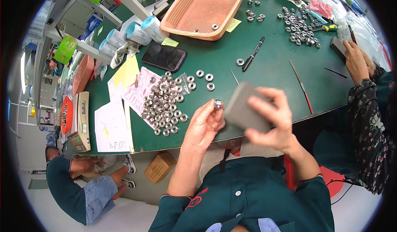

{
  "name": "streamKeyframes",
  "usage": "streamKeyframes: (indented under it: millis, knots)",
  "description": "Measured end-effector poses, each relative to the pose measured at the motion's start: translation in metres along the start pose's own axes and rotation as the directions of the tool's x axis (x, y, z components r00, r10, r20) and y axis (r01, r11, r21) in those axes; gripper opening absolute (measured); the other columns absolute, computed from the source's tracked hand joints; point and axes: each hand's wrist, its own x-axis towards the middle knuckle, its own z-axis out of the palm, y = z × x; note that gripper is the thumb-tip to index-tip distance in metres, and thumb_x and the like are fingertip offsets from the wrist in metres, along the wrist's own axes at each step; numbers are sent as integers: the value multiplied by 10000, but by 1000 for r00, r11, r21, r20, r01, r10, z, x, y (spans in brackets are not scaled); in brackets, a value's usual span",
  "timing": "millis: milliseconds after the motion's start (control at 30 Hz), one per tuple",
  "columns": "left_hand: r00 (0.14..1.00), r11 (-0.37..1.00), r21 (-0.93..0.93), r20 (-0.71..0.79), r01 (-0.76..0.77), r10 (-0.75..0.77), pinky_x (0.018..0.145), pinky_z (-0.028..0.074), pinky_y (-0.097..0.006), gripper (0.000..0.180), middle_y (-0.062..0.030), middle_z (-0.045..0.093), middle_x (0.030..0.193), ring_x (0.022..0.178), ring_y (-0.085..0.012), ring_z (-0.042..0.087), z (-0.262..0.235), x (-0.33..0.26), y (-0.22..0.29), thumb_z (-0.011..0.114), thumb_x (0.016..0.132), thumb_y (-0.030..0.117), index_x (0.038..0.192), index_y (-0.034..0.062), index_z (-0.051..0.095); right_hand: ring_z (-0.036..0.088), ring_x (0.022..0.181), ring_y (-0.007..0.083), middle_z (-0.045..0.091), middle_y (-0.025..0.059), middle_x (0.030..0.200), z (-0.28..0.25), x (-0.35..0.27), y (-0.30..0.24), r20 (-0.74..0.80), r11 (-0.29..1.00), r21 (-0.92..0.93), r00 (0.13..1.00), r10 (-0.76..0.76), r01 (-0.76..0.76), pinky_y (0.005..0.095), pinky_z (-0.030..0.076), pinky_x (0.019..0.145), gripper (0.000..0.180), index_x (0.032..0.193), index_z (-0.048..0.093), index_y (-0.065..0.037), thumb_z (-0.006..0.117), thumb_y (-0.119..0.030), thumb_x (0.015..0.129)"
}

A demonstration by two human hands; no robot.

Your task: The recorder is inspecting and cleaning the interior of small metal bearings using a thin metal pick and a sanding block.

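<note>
My left hand (201, 126) pinches a small shiny metal ring (218, 104) between thumb and fingertips, just above the table's front edge. Right beside it, my right hand (275, 118) grips a grey sanding block (246, 108), smeared by motion. The block's near edge is close to the ring; whether they touch I cannot tell. To the left of my left hand lies a heap of similar metal rings (159, 104), partly on a pink sheet (138, 89). Several single rings (209, 77) sit apart from the heap. A thin pointed tool (234, 76) lies partly hidden behind the block.
A pink plastic basket (178, 23), a phone (164, 57), a black pen (253, 54) and a red-handled file (302, 87) lie on the green table (198, 50). More rings (300, 27) are at far right. A co-worker's hands (356, 60) hold a dark block; another person (78, 186) sits at left.
</note>
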Motion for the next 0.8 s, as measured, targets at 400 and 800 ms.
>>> streamKeyframes:
  millis: [400, 800]
  knots:
    - [929, 914, 392, 367, -107, -49, 377, 339, -190, 242, -38, 553, 666, 480, -83, 486, -12, -13, 11, 638, 831, 214, 868, -14, 566, 525, 930, 284, 551, 152, 1011, -15, 22, 5, 184, 985, 150, 981, 58, -86, 367, 401, 838, 542, 1058, 635, -61, 703, -205, 539]
    - [958, 1000, 2, 287, -22, 21, 553, 388, -205, 278, -78, 560, 846, 642, -96, 484, -25, -10, 9, 540, 891, 201, 1079, -2, 515, 505, 957, 277, 533, 153, 1066, -18, -4, 24, 14, 857, -486, 979, 204, -172, 375, 352, 827, 478, 1042, 623, -65, 688, -204, 589]
